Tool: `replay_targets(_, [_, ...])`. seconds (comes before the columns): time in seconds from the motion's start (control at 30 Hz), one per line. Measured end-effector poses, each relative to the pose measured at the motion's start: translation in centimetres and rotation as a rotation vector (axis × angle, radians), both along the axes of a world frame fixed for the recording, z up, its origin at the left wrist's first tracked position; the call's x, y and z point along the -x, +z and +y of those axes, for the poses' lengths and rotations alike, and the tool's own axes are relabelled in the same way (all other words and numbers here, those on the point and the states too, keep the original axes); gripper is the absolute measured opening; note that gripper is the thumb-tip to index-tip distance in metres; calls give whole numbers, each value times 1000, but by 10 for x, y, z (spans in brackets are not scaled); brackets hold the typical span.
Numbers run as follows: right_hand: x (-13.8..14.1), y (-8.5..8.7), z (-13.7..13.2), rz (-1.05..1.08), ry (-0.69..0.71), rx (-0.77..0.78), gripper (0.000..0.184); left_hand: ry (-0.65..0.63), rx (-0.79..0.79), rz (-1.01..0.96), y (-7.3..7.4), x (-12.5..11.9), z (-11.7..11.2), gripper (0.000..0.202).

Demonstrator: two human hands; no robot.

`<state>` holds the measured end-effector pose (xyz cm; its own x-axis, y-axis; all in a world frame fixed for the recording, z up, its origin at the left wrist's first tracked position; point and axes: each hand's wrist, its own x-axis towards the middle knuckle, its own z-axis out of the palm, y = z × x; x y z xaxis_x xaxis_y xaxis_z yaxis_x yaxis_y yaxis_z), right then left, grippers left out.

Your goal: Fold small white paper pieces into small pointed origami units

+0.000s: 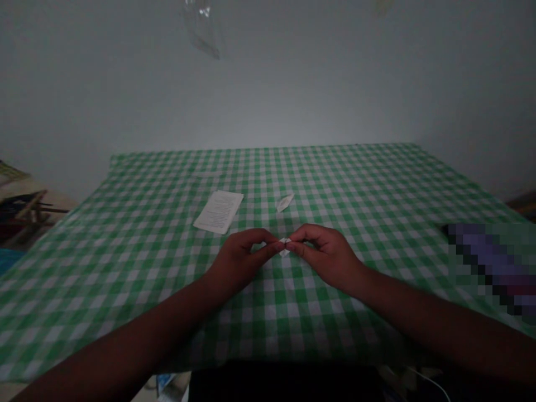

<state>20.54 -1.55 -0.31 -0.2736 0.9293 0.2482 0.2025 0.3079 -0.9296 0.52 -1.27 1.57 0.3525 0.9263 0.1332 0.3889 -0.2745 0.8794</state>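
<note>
Held paper (285,252), one: small, white, folded to a point, partly hidden by fingertips; located between the hands, over the checked surface (335,190). Loose folded paper (285,202), one: white, slender, lying beyond. Printed pages (220,212), one batch, left. Grip, two: left hand (242,254) and right hand (329,252), thumbs and fingers nearly closed, each pinching the held paper.

A small, pale white piece of folded paper (285,253) is pinched at its two sides by the fingertips of the left hand (239,255) and right hand (330,254), low over the green-and-white checked bench (293,324). Its visible middle shows creases and narrows to a point toward the near edge; the finer folds are too small to tell.
</note>
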Motion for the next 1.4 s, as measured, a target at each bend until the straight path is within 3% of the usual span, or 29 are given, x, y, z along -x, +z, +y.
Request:
replay_targets(0.4, [4,-8,1,219,-66,107,13,109,60,-106,-4,0,-1,20])
replay_targets(0.6, [4,-9,3,344,-61,137,12,164,124,-316,-10,1,3,16])
replay_targets(0.8, [2,-6,6,380,-78,169,14,129,185,-535,-14,0,5,12])
replay_targets(1.07, [1,-3,4,406,-24,225,12,47,257,-610,-17,2,5,10])
replay_targets(1.2, [1,-2,3,373,-41,218,14,0,157,-533,-15,3,4,15])
replay_targets(1.4, [1,-5,3,342,-44,197,12,-81,-231,-64,-8,9,2,18])
